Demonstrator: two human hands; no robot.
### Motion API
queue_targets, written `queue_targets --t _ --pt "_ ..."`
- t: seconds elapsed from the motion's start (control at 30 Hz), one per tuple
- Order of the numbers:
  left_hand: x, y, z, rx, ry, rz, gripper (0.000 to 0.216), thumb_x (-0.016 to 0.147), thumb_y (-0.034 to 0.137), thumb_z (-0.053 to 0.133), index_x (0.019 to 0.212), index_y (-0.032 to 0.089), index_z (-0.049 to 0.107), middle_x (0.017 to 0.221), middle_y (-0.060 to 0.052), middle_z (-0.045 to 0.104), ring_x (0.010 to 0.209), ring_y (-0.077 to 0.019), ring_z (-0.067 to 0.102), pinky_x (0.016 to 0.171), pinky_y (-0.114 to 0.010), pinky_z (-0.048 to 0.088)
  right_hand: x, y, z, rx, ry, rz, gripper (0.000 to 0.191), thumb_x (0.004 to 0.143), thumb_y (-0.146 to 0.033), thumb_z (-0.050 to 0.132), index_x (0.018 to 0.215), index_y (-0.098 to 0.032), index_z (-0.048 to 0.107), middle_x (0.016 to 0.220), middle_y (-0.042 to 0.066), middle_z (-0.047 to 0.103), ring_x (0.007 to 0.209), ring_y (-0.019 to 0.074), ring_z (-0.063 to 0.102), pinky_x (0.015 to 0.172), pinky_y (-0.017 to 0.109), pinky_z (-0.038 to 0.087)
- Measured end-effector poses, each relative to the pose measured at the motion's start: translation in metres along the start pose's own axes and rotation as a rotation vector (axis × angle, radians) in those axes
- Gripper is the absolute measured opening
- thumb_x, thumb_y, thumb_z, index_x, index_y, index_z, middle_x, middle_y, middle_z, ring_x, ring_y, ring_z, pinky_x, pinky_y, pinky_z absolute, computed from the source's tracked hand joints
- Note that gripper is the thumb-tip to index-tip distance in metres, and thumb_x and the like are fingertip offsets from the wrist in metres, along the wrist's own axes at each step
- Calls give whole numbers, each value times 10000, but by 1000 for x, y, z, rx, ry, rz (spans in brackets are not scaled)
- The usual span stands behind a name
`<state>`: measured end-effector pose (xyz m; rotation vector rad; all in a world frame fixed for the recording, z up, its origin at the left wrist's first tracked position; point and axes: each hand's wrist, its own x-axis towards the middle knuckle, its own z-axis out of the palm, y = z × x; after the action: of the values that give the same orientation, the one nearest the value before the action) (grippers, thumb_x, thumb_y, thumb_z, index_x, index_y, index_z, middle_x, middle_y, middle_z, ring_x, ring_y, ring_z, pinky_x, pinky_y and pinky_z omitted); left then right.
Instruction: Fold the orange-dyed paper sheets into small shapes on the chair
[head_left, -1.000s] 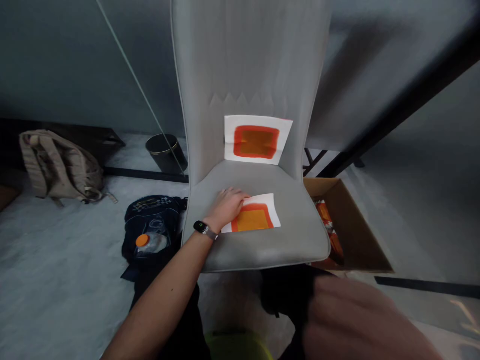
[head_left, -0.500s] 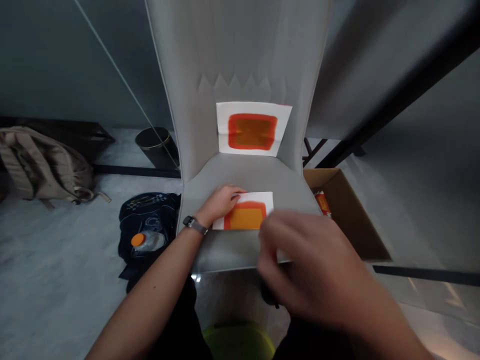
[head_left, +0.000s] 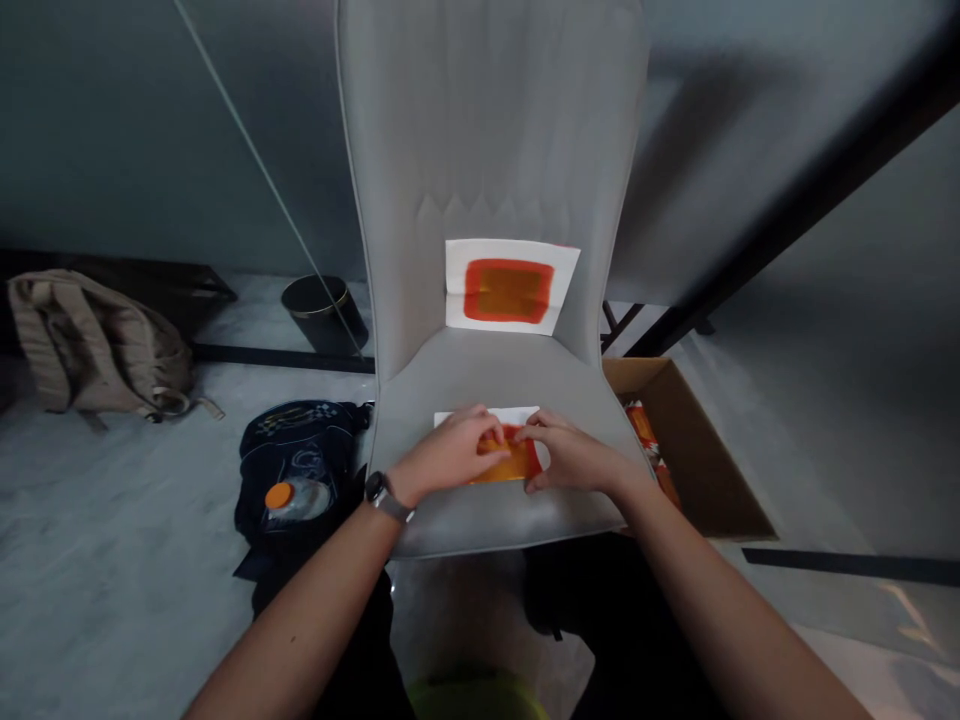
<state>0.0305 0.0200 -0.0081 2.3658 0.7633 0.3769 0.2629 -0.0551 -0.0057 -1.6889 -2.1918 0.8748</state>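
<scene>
A white paper sheet with a red-bordered orange panel lies on the seat of a grey chair. From the left, my left hand covers part of it, with curled fingers and thumb at the panel. My right hand is at the sheet's right side, its fingertips bent in over the red border and close to the left fingers. Exactly what the fingertips pinch is too small to make out. A similar orange-and-red sheet leans upright against the chair's backrest.
Right of the chair stands an open cardboard box holding red-and-white packets. To the left are a dark bag with an orange-capped bottle, a black bin and a beige backpack. Something yellow-green is below the chair.
My right hand has come down and forward from near the camera to the sheet on the seat. My left hand has shifted from the sheet's upper left edge over its panel.
</scene>
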Motion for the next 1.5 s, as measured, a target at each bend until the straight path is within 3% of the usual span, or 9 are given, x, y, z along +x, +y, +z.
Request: queue_targets --t 0.13,0.3,0.4,0.6,0.9,1.07,1.17,1.3,1.5 --pt "-19 6 2 -48 -148 -12 279 832 377 819 1027 227 688 1145 -74 667 1102 -279 622 949 -392 523 -3 0 -2 42 32 -50 479 736 -259 861 1196 -250 732 1221 68 606 1125 246 602 1046 389 472" --pt "-16 -7 0 -137 -164 9 98 960 269 668 1012 240 746 1065 -46 727 983 -221 675 892 -342 528 -5 2 -11 198 15 -47 142 925 -359 680 960 -249 762 1118 38 681 1049 206 650 1007 363 501" --pt "-8 -12 -1 -153 -157 22 173 992 252 615 1021 250 785 1048 -37 774 978 -218 696 881 -331 519 -9 -2 -11 151 87 41 226 997 -374 577 1061 -237 745 1068 54 717 1011 220 674 959 388 531" --pt "7 -20 -1 -180 -199 -1 268 1024 326 569 1048 236 820 1022 -43 804 887 -206 712 829 -304 503 -39 -37 18 -300 397 -100 465 982 -236 578 1446 -211 566 1499 156 559 1424 317 491 1181 574 391" --pt "5 -23 -7 -200 -180 28 277 1045 314 548 1173 254 786 1155 -45 784 1003 -205 718 917 -317 528 -46 -20 67 -456 316 -133 768 1017 -537 553 1633 -153 301 1617 189 423 1524 353 363 1225 650 321" --pt "-18 2 2 223 46 75 322 1056 223 500 1316 245 690 1329 -71 697 1237 -253 633 1083 -454 491 -45 -12 78 -468 315 -88 757 1020 -565 525 1629 -165 318 1632 183 402 1513 364 375 1205 651 333" --pt "-41 19 23 435 107 99 408 1081 257 440 1464 188 562 1564 -115 516 1498 -315 402 1218 -555 356 -48 -17 81 -465 343 -69 734 1020 -557 526 1614 -161 358 1628 192 407 1500 378 389 1183 647 356" --pt "-59 23 49 547 24 36 628 1068 503 458 1583 145 413 1664 -178 351 1565 -413 233 1226 -644 301 -51 -22 80 -452 371 -47 674 1021 -523 530 1575 -151 437 1587 219 459 1449 397 447 1135 638 406" --pt "-54 9 47 514 -61 45 701 1072 612 336 1654 227 269 1712 -118 255 1582 -400 176 1234 -669 259 -47 -8 71 -372 421 -56 766 966 -591 596 1578 -169 406 1645 214 365 1514 410 345 1180 700 319"
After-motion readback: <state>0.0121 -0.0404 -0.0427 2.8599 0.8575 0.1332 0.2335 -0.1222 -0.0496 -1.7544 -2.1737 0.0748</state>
